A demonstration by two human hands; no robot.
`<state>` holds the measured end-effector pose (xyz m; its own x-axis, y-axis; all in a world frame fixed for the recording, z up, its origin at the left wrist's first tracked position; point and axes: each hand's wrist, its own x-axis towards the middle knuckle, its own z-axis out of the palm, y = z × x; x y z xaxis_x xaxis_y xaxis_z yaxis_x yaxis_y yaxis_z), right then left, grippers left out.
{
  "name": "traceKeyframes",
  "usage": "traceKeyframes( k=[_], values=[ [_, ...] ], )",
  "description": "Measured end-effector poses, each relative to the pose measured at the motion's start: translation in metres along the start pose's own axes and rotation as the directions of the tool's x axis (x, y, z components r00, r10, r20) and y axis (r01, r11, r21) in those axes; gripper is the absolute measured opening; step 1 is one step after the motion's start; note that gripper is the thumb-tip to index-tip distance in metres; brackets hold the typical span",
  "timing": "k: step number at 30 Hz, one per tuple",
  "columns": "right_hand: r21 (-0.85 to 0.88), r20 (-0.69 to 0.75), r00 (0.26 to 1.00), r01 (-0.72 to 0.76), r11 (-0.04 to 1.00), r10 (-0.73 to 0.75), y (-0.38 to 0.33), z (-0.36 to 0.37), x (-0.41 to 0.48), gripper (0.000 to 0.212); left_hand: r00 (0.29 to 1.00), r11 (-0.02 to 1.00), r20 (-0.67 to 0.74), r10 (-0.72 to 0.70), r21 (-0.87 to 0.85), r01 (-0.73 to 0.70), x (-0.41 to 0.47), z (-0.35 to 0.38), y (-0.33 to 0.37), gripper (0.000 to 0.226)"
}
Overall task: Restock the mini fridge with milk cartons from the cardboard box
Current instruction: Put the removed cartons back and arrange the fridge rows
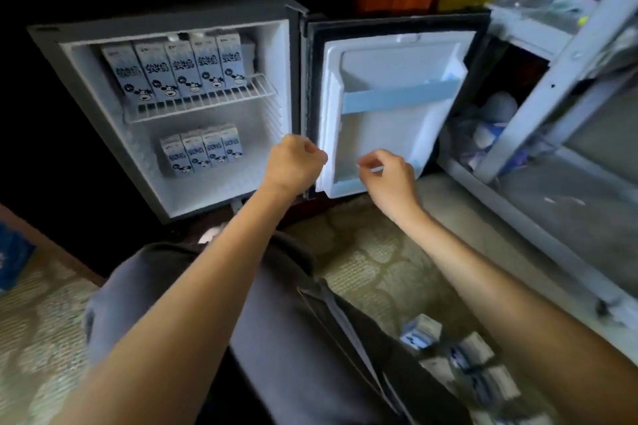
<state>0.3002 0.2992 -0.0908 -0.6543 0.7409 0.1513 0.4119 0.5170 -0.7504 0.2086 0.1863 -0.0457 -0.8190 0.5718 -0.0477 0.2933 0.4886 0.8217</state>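
Observation:
The mini fridge (221, 197) stands open, its door (397, 134) swung out to the right. Several blue-and-white milk cartons (179, 69) stand in a row on the upper wire shelf. A shorter row of cartons (202, 150) stands on the fridge floor. More cartons (462, 355) lie at the lower right beside my leg; no box is plainly visible around them. My left hand (293, 162) is a closed fist in front of the hinge side, holding nothing. My right hand (388, 176) hovers at the door's lower rail, fingers loosely curled, holding nothing.
The door's blue shelf rail (400, 97) has nothing behind it. A white metal frame (538, 107) with bagged items stands right of the door. My grey-trousered leg (214, 321) fills the middle foreground, on a patterned mat (373, 266). A blue pack (12, 252) sits at far left.

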Motion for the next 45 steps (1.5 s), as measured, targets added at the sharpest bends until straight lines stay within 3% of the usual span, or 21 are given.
traceKeyframes(
  k=[4, 10, 15, 18, 24, 31, 37, 41, 45],
  values=[
    [0.009, -0.015, 0.989, -0.144, 0.990, 0.144, 0.064, -0.029, -0.042, 0.016, 0.987, 1.000, 0.157, -0.024, -0.013, 0.026, -0.031, 0.068, 0.012, 0.020],
    [-0.059, 0.074, 0.925, -0.370, 0.927, 0.374, 0.172, -0.048, -0.103, 0.013, 0.921, 0.993, 0.373, -0.116, 0.058, 0.101, -0.078, 0.172, 0.010, 0.020],
    [-0.232, 0.188, 0.795, -0.535, 0.813, 0.577, 0.255, -0.034, -0.151, 0.023, 0.817, 0.964, 0.518, -0.254, 0.203, 0.171, -0.100, 0.239, -0.013, 0.025],
    [-0.298, 0.330, 0.725, -0.528, 0.795, 0.605, 0.287, -0.009, -0.180, 0.039, 0.761, 0.937, 0.555, -0.337, 0.277, 0.214, -0.111, 0.256, -0.034, 0.022],
    [-0.467, 0.390, 0.659, -0.461, 0.755, 0.643, 0.310, 0.023, -0.207, 0.057, 0.723, 0.912, 0.566, -0.396, 0.334, 0.237, -0.116, 0.266, -0.061, 0.025],
    [-0.359, 0.374, 0.673, -0.529, 0.769, 0.638, 0.318, 0.026, -0.201, 0.042, 0.712, 0.921, 0.602, -0.360, 0.351, 0.169, -0.115, 0.266, -0.067, 0.024],
    [-0.313, 0.266, 0.725, -0.558, 0.768, 0.635, 0.310, 0.000, -0.186, 0.046, 0.709, 0.923, 0.604, -0.364, 0.335, 0.188, -0.114, 0.266, -0.072, 0.008],
    [-0.118, 0.251, 0.736, -0.621, 0.775, 0.628, 0.288, -0.029, -0.165, 0.042, 0.673, 0.934, 0.670, -0.314, 0.345, 0.092, -0.116, 0.264, -0.071, 0.063],
    [0.129, 0.265, 0.777, -0.616, 0.777, 0.571, 0.255, -0.056, -0.151, 0.026, 0.601, 0.950, 0.774, -0.200, 0.304, -0.075, -0.122, 0.261, -0.069, 0.083]
  ],
)
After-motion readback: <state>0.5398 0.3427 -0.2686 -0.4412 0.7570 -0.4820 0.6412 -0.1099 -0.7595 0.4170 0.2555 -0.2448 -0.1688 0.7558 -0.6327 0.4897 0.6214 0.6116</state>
